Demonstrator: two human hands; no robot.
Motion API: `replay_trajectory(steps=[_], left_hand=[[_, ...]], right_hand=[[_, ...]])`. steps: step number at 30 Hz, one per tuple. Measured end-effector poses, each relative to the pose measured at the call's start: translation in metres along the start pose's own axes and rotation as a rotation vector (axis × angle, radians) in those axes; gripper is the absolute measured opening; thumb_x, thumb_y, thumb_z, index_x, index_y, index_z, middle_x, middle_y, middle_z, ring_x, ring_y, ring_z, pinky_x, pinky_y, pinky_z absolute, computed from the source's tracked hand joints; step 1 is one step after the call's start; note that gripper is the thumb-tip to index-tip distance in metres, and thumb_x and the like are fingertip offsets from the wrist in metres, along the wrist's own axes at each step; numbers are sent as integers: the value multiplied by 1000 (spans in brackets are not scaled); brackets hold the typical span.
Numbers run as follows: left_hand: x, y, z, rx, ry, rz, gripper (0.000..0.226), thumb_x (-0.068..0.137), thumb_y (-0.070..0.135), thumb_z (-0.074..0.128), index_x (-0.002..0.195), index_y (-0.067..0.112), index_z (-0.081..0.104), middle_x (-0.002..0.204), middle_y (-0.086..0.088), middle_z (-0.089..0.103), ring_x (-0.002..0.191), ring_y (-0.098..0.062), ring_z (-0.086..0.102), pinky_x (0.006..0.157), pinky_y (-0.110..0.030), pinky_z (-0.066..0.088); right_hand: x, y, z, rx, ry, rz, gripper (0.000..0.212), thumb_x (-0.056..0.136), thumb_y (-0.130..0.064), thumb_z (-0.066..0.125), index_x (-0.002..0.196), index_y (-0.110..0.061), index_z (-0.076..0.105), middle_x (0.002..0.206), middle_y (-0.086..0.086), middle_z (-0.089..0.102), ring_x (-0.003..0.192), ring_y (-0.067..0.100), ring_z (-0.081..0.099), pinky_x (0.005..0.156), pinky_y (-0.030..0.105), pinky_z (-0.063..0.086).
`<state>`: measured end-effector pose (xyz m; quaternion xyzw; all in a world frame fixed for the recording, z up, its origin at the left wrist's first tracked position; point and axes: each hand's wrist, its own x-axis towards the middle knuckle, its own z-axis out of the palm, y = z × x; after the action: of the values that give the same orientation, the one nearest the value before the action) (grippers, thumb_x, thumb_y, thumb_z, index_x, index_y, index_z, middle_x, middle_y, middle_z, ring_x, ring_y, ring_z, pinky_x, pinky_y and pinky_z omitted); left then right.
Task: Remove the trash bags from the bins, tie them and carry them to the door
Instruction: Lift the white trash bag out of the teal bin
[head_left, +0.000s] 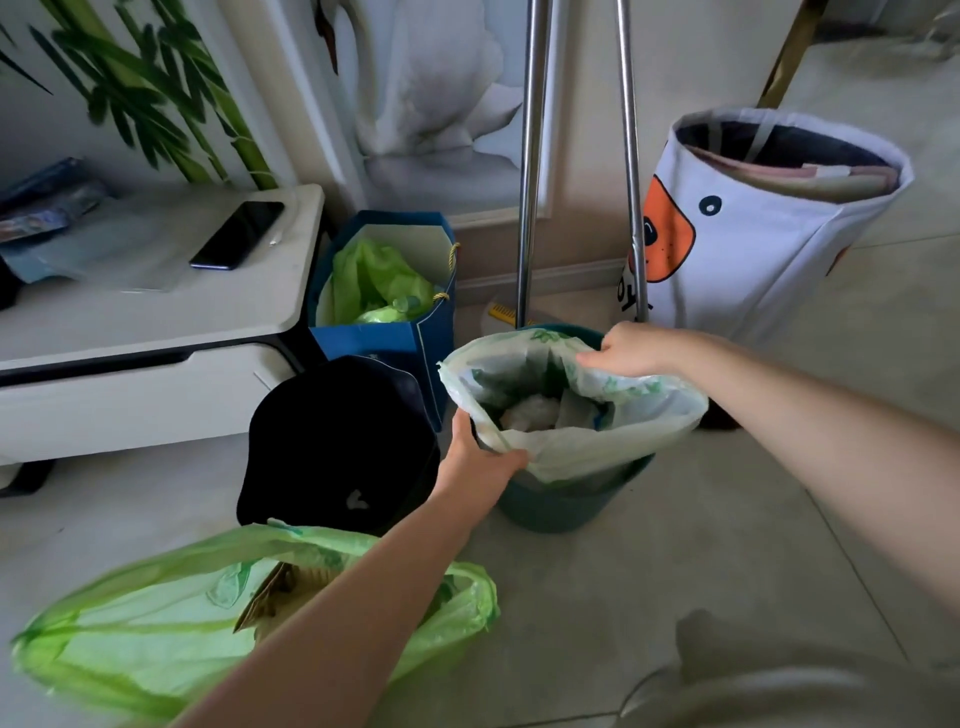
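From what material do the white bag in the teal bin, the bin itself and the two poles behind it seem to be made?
White bag: thin plastic film, semi-translucent with green print; it crumples and folds where both hands grip its rim.
Teal bin: probably moulded hard plastic, smooth and matt.
Two poles: metal, likely steel or chromed, judging by their bright reflective sheen.

I've got one view only, head-mounted, wide-angle, tipped forward and down over both forearms. It sits close above the bin on the floor, facing the wall. Edges bend outward.
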<state>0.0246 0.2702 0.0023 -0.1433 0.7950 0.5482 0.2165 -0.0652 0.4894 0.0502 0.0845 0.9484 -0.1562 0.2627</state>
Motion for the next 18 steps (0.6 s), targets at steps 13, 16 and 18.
replay_trajectory(steps=[13,16,18], left_hand=[[10,27,3,-191,146,-42,30,87,30,34,92,11,57,81,-5,63,72,-20,61,67,-30,55],[7,28,-5,-461,297,-112,25,94,31,35,80,17,49,80,-7,60,72,-24,61,71,-39,54],[3,24,-5,-411,254,-148,27,92,46,48,88,19,48,86,-8,58,78,-24,61,73,-43,56]], right_hand=[[19,-9,-6,357,339,-71,14,82,-16,63,87,-6,72,97,6,72,91,27,64,76,32,51],[9,-12,-19,400,451,-92,17,80,-6,56,87,0,70,87,9,68,91,34,62,73,32,46],[6,-14,-23,429,468,-98,12,76,-1,54,82,7,61,79,24,58,82,42,55,66,30,36]])
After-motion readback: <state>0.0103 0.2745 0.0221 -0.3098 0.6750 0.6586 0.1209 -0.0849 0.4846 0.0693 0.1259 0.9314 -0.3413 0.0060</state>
